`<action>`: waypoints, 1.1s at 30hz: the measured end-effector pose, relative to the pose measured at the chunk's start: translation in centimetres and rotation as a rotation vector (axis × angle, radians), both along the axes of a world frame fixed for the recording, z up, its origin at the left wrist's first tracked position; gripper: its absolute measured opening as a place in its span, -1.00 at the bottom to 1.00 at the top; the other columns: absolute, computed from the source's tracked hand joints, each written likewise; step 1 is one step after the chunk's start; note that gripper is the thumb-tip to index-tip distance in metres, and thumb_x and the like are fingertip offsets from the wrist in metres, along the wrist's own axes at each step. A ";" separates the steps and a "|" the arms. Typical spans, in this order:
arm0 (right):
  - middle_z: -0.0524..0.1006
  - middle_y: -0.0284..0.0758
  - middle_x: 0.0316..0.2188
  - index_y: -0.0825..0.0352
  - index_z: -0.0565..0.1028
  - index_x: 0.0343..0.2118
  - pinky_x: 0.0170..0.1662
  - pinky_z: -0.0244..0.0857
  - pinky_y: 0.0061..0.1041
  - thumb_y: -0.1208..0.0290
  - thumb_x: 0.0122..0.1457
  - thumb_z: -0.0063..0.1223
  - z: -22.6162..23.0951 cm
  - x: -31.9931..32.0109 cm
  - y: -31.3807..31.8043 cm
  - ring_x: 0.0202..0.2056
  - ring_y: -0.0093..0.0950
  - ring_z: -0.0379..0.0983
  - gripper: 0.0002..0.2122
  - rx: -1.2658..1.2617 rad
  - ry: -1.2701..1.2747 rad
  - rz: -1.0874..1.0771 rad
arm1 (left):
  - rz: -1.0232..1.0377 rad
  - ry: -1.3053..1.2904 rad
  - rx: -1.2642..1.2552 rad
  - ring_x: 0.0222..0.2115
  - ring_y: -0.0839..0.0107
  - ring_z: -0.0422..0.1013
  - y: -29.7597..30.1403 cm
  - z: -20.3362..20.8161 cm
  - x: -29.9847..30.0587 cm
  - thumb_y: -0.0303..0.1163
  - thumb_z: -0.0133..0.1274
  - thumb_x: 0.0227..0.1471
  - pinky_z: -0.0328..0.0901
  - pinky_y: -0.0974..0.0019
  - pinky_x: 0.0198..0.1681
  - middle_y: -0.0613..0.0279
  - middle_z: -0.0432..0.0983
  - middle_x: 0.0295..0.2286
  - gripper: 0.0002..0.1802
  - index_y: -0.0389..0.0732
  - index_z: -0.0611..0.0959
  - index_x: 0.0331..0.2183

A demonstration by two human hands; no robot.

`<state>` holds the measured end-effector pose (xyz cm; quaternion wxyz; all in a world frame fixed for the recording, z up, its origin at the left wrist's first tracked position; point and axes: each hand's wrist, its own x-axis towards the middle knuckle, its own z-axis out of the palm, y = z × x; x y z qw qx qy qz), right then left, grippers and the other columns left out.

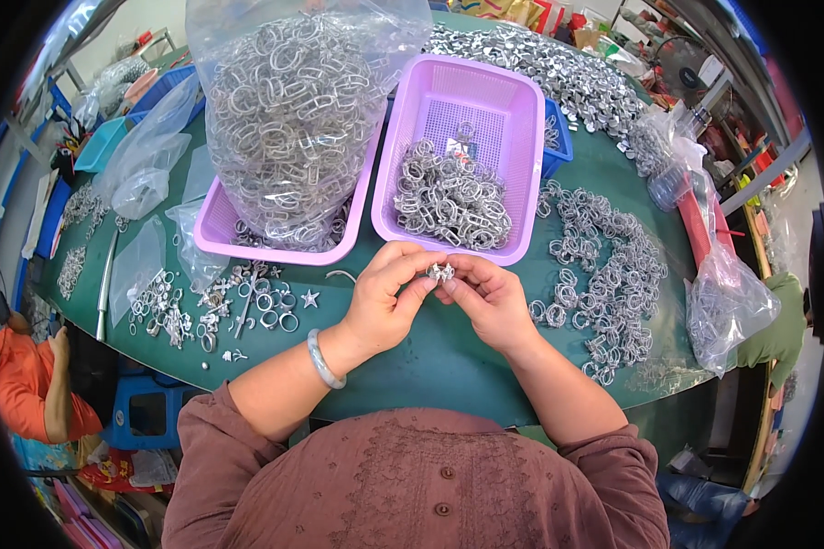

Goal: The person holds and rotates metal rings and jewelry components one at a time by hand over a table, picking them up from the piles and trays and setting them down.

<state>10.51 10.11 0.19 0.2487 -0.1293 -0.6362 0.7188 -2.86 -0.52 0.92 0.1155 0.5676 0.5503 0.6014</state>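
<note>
Between the fingertips of both hands is a small silvery metal ring; its exact shape is partly covered by the fingers. My left hand pinches it from one side, thumb against forefinger. From the other side my right hand grips it the same way. Just beyond the hands stands a purple basket with a heap of silvery metal rings at its near end. To the right, many more rings lie strung out in clumps on the green table.
A clear plastic bag packed with rings sits in a second purple basket. Loose rings and star pieces lie left of my hands. Flat metal pieces spread along the back. A clear bag hangs over the right edge.
</note>
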 end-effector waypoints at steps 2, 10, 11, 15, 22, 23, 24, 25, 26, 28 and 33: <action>0.45 -0.38 -0.35 0.44 0.36 -0.10 -0.25 0.30 -0.66 0.61 0.12 -0.09 0.1 0.0 0.0 -0.35 -0.64 0.38 -0.75 -0.002 0.001 0.000 | 0.004 0.016 0.002 -0.36 0.36 0.35 0.0 0.1 -0.1 -0.66 -0.01 -0.13 0.28 0.40 -0.34 0.17 0.38 -0.35 -0.66 -0.25 0.54 -0.21; 0.46 -0.35 -0.32 0.44 0.36 -0.11 -0.20 0.30 -0.65 0.65 0.10 -0.08 0.1 0.2 -0.3 -0.29 -0.61 0.40 -0.74 0.004 -0.003 0.004 | 0.002 0.002 -0.003 -0.34 0.41 0.33 -0.2 0.0 0.2 -0.67 0.00 -0.14 0.25 0.44 -0.29 0.19 0.38 -0.34 -0.64 -0.24 0.55 -0.20; 0.46 -0.35 -0.32 0.44 0.36 -0.11 -0.20 0.30 -0.65 0.65 0.10 -0.08 0.1 0.1 -0.1 -0.29 -0.61 0.40 -0.74 0.007 -0.001 0.003 | 0.001 0.000 0.000 -0.34 0.41 0.33 -0.1 0.0 0.1 -0.67 0.00 -0.14 0.25 0.44 -0.28 0.19 0.37 -0.34 -0.64 -0.24 0.55 -0.20; 0.47 -0.34 -0.30 0.44 0.37 -0.13 -0.18 0.30 -0.64 0.66 0.09 -0.06 0.1 0.1 -0.1 -0.27 -0.61 0.39 -0.75 -0.002 0.019 -0.003 | -0.002 0.002 0.001 -0.34 0.42 0.33 -0.1 -0.1 0.1 -0.67 -0.01 -0.13 0.25 0.44 -0.28 0.20 0.37 -0.34 -0.64 -0.24 0.55 -0.19; 0.48 -0.38 -0.33 0.41 0.43 -0.19 -0.24 0.29 -0.66 0.63 0.07 0.00 -0.3 0.0 -0.5 -0.31 -0.66 0.39 -0.79 0.000 0.079 -0.054 | -0.036 -0.133 -0.006 -0.34 0.49 0.31 -0.3 -0.4 0.2 -0.60 0.02 -0.09 0.26 0.46 -0.26 0.24 0.35 -0.34 -0.56 -0.30 0.43 -0.08; 0.48 -0.38 -0.33 0.41 0.43 -0.19 -0.24 0.29 -0.66 0.63 0.07 0.00 -0.3 0.0 -0.4 -0.31 -0.66 0.39 -0.79 0.002 0.080 -0.056 | -0.019 -0.116 -0.019 -0.35 0.51 0.31 -0.3 0.0 0.2 -0.57 0.05 -0.10 0.26 0.46 -0.25 0.25 0.35 -0.35 -0.57 -0.31 0.43 -0.10; 0.49 -0.37 -0.35 0.40 0.44 -0.21 -0.28 0.30 -0.66 0.63 0.05 0.02 -0.3 0.1 -0.2 -0.34 -0.64 0.40 -0.79 0.101 0.032 -0.109 | -0.001 -0.100 -0.033 -0.35 0.52 0.30 -0.2 0.2 0.2 -0.55 0.08 -0.10 0.26 0.46 -0.25 0.26 0.35 -0.36 -0.57 -0.32 0.43 -0.11; 0.50 -0.36 -0.38 0.39 0.45 -0.23 -0.31 0.31 -0.65 0.63 0.03 0.04 -0.3 0.1 0.0 -0.37 -0.63 0.42 -0.80 0.200 -0.016 -0.161 | -0.003 -0.099 -0.032 -0.35 0.52 0.30 0.0 0.2 0.0 -0.55 0.08 -0.10 0.26 0.46 -0.25 0.26 0.35 -0.36 -0.57 -0.32 0.43 -0.11; 0.50 -0.36 -0.38 0.39 0.45 -0.23 -0.31 0.31 -0.65 0.63 0.03 0.04 0.0 0.1 -0.1 -0.37 -0.63 0.42 -0.80 0.195 -0.019 -0.159 | 0.006 -0.139 -0.061 -0.36 0.54 0.31 -0.2 0.1 0.1 -0.53 0.10 -0.11 0.26 0.47 -0.26 0.27 0.36 -0.36 -0.61 -0.31 0.45 -0.16; 0.50 -0.32 -0.42 0.39 0.47 -0.27 -0.36 0.32 -0.63 0.64 -0.02 0.08 0.9 0.0 -0.2 -0.40 -0.57 0.45 -0.80 0.603 0.019 -0.268 | 0.017 -0.182 -0.095 -0.38 0.55 0.31 -0.5 -0.1 0.2 -0.51 0.13 -0.12 0.27 0.48 -0.28 0.28 0.36 -0.37 -0.65 -0.31 0.47 -0.22; 0.48 -0.30 -0.33 0.39 0.42 -0.23 -0.31 0.34 -0.59 0.71 -0.08 0.08 0.5 0.3 -0.5 -0.35 -0.54 0.45 -0.71 0.638 0.053 -0.255 | -0.059 -0.248 -0.125 -0.37 0.58 0.33 -0.5 -0.4 0.3 -0.56 0.10 -0.10 0.29 0.47 -0.30 0.27 0.35 -0.35 -0.75 -0.32 0.47 -0.29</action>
